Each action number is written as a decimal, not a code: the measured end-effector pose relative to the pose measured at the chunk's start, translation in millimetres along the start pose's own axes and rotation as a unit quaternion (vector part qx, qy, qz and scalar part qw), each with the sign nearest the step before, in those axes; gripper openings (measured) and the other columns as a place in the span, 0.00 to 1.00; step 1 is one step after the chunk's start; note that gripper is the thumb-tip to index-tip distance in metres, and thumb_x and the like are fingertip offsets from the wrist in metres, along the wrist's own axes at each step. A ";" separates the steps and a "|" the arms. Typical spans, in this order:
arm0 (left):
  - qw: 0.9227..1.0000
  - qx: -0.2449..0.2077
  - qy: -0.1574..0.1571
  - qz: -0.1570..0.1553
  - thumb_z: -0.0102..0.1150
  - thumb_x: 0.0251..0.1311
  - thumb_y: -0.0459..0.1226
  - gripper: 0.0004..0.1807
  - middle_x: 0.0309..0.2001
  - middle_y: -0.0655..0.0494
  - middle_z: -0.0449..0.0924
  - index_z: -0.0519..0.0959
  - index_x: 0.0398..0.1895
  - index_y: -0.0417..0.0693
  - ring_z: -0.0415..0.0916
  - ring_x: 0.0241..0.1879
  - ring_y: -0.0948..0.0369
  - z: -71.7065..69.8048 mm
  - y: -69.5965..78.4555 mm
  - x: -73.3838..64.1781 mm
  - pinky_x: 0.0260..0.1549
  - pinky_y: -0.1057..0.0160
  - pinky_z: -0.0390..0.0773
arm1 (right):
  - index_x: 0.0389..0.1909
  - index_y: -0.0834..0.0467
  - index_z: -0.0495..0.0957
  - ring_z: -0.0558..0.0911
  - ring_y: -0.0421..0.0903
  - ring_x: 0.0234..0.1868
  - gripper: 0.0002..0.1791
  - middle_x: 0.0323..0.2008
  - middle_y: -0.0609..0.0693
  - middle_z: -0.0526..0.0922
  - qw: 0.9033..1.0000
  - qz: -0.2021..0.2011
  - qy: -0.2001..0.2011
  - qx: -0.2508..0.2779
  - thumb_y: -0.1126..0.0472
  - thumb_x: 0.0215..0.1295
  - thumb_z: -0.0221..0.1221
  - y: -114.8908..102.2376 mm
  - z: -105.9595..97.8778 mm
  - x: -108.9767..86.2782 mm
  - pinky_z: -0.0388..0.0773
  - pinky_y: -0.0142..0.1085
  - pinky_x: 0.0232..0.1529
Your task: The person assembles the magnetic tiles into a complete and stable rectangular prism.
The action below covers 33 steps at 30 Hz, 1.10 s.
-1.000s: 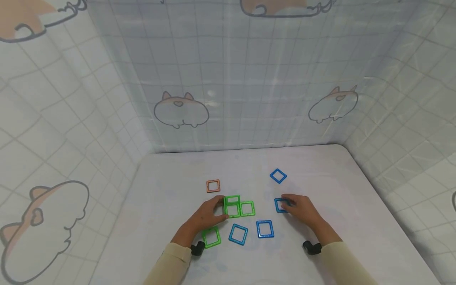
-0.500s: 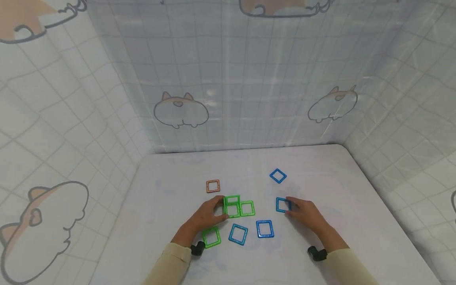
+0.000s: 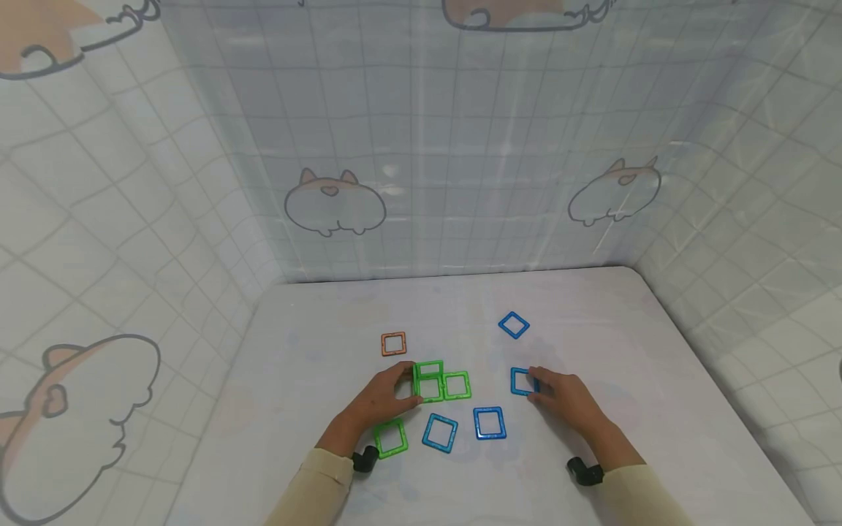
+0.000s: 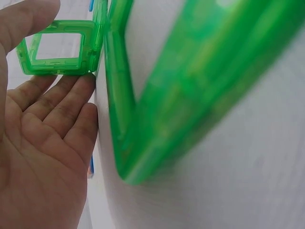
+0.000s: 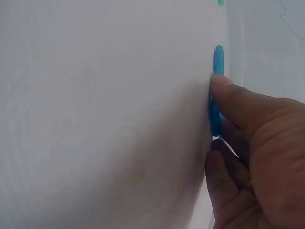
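Note:
Green square magnetic tiles are joined in a small structure [image 3: 430, 376], some upright and one lying flat. My left hand [image 3: 378, 398] grips its left side, the thumb on the near edge and the fingers on the far one. In the left wrist view, thumb and fingertips meet opposite edges of an upright green tile [image 4: 86, 47]. A flat green tile [image 3: 457, 397] adjoins the structure's right side. Farther right, my right hand [image 3: 569, 398] pinches a blue magnetic tile [image 3: 513, 381] at its right edge. The right wrist view catches that tile edge-on, low against the white tabletop.
A loose green tile [image 3: 392, 454] lies by the left wrist. Nearer the person are a light blue tile [image 3: 427, 429] and a darker blue one [image 3: 490, 437]. An orange tile [image 3: 384, 343] and another blue tile [image 3: 521, 318] lie farther back. Curtains enclose the table.
My right hand has shifted slightly right and toward the person, and the blue tile has moved a little the same way. My left hand and the green structure stay put.

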<state>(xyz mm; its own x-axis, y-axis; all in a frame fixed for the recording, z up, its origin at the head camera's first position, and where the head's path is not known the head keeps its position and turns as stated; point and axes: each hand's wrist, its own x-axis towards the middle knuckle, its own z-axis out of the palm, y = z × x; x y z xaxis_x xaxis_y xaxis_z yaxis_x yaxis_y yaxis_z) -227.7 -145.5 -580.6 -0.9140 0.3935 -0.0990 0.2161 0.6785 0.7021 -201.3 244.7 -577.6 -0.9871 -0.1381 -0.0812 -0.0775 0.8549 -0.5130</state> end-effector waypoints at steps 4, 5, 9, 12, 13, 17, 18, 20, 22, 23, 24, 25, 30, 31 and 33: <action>1.000 -0.002 -0.001 0.003 0.68 0.58 0.54 0.41 0.65 0.57 0.75 0.65 0.72 0.50 0.68 0.68 0.55 -0.8 0.8 -0.2 0.67 0.47 0.67 | 0.66 0.53 0.75 0.71 0.57 0.69 0.30 0.66 0.55 0.75 1.000 -0.014 -0.002 0.002 0.53 0.63 0.68 0.9 -1.0 -1.7 0.70 0.53 0.65; 1.000 -0.004 -0.001 0.004 0.68 0.58 0.54 0.41 0.65 0.57 0.75 0.66 0.72 0.49 0.68 0.68 0.55 -0.8 1.0 -0.3 0.67 0.47 0.67 | 0.66 0.53 0.76 0.71 0.56 0.69 0.29 0.66 0.55 0.75 1.000 -0.017 -0.003 0.001 0.52 0.64 0.67 1.3 -1.2 -2.2 0.70 0.53 0.65; 1.000 -0.007 -0.003 -0.001 0.68 0.58 0.54 0.41 0.66 0.56 0.74 0.65 0.72 0.50 0.67 0.68 0.54 -0.7 1.9 -1.3 0.68 0.47 0.67 | 0.65 0.52 0.77 0.73 0.55 0.68 0.25 0.65 0.53 0.76 1.000 -0.026 0.001 -0.004 0.51 0.69 0.62 1.8 -1.0 -2.9 0.71 0.52 0.64; 1.000 -0.009 -0.003 -0.001 0.67 0.59 0.55 0.41 0.66 0.56 0.73 0.65 0.72 0.50 0.67 0.69 0.54 -1.1 2.2 -1.8 0.68 0.47 0.66 | 0.64 0.53 0.77 0.75 0.54 0.66 0.23 0.63 0.51 0.78 1.000 -0.026 0.015 -0.009 0.50 0.72 0.59 1.5 0.2 -2.2 0.73 0.51 0.63; 1.000 -0.010 -0.003 0.000 0.68 0.59 0.54 0.41 0.66 0.56 0.73 0.65 0.72 0.50 0.67 0.69 0.54 -1.3 2.1 -1.9 0.68 0.47 0.66 | 0.64 0.54 0.78 0.76 0.54 0.65 0.23 0.62 0.51 0.79 0.999 -0.023 0.023 -0.005 0.50 0.72 0.59 1.5 0.9 -1.6 0.73 0.51 0.62; 1.000 -0.008 0.000 0.007 0.68 0.59 0.54 0.40 0.66 0.57 0.73 0.66 0.72 0.51 0.67 0.69 0.55 -1.3 0.5 -1.7 0.68 0.47 0.66 | 0.61 0.58 0.79 0.79 0.55 0.62 0.22 0.58 0.53 0.82 0.998 -0.017 0.060 0.008 0.51 0.73 0.58 1.3 4.1 0.8 0.75 0.51 0.60; 1.000 -0.007 -0.001 0.008 0.68 0.59 0.54 0.40 0.66 0.57 0.73 0.66 0.72 0.51 0.66 0.69 0.55 -1.1 0.0 -1.7 0.68 0.47 0.66 | 0.60 0.59 0.80 0.79 0.55 0.61 0.22 0.57 0.54 0.83 0.997 -0.018 0.069 0.009 0.51 0.73 0.57 1.3 4.9 1.5 0.76 0.51 0.59; 1.000 -0.006 -0.001 0.009 0.68 0.59 0.55 0.41 0.66 0.57 0.73 0.66 0.72 0.51 0.66 0.69 0.55 -1.0 -0.9 -1.3 0.68 0.47 0.65 | 0.58 0.62 0.81 0.81 0.56 0.59 0.20 0.54 0.56 0.84 0.996 -0.025 0.091 0.011 0.53 0.74 0.57 0.9 5.7 2.6 0.78 0.51 0.57; 1.000 -0.005 -0.002 0.008 0.67 0.59 0.56 0.41 0.66 0.57 0.73 0.65 0.72 0.51 0.66 0.69 0.55 -1.1 -0.8 -1.5 0.68 0.47 0.65 | 0.54 0.63 0.82 0.83 0.56 0.55 0.18 0.50 0.57 0.86 0.993 -0.030 0.114 0.015 0.55 0.74 0.57 0.1 5.5 4.3 0.80 0.50 0.54; 1.000 -0.005 -0.002 0.007 0.67 0.59 0.56 0.41 0.66 0.57 0.73 0.65 0.72 0.51 0.66 0.69 0.55 -1.1 -0.7 -1.6 0.68 0.47 0.66 | 0.53 0.64 0.83 0.84 0.57 0.53 0.17 0.48 0.57 0.87 0.991 -0.033 0.126 0.016 0.56 0.74 0.57 -0.5 5.2 5.3 0.81 0.50 0.52; 1.000 -0.007 -0.003 0.006 0.67 0.59 0.56 0.41 0.66 0.57 0.73 0.65 0.72 0.51 0.66 0.69 0.55 -1.2 -0.6 -1.6 0.68 0.47 0.66 | 0.51 0.64 0.83 0.85 0.57 0.51 0.16 0.47 0.58 0.87 0.989 -0.037 0.139 0.018 0.57 0.74 0.57 -1.2 4.7 6.4 0.82 0.50 0.51; 1.000 -0.009 -0.004 0.005 0.67 0.58 0.56 0.42 0.66 0.57 0.73 0.65 0.72 0.51 0.66 0.69 0.54 -1.4 -0.3 -1.6 0.68 0.46 0.66 | 0.50 0.64 0.83 0.86 0.57 0.50 0.15 0.45 0.58 0.88 0.988 -0.039 0.151 0.021 0.57 0.74 0.57 -1.9 4.1 7.4 0.83 0.50 0.49; 1.000 -0.012 -0.004 0.000 0.68 0.59 0.54 0.41 0.66 0.56 0.73 0.65 0.72 0.50 0.66 0.69 0.54 -1.1 0.3 -2.0 0.68 0.46 0.66 | 0.50 0.65 0.83 0.86 0.57 0.48 0.14 0.44 0.59 0.88 0.983 -0.039 0.179 0.026 0.59 0.72 0.59 -3.6 4.3 12.4 0.83 0.50 0.48; 1.000 -0.010 -0.004 -0.001 0.68 0.59 0.54 0.41 0.66 0.57 0.73 0.65 0.72 0.51 0.66 0.69 0.54 -0.9 0.1 -2.1 0.68 0.46 0.66 | 0.50 0.65 0.83 0.86 0.57 0.48 0.14 0.44 0.59 0.88 0.983 -0.035 0.180 0.028 0.60 0.72 0.60 -3.4 4.7 13.5 0.83 0.50 0.48; 1.000 -0.008 -0.003 -0.002 0.68 0.59 0.54 0.41 0.66 0.57 0.73 0.65 0.72 0.51 0.67 0.69 0.55 -1.1 -0.2 -2.4 0.67 0.47 0.67 | 0.51 0.65 0.83 0.85 0.58 0.50 0.14 0.46 0.60 0.87 0.983 -0.022 0.179 0.041 0.60 0.71 0.60 -2.9 5.6 15.0 0.82 0.51 0.50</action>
<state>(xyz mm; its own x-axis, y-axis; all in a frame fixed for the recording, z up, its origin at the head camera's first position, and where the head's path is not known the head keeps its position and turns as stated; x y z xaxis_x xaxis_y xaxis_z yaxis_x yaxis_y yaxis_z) -225.9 -147.2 -579.7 -0.9128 0.3945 -0.1060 0.2065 0.6696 0.7134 -215.1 237.4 -582.2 -0.9700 0.0232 0.2421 -0.1251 0.8064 -0.5780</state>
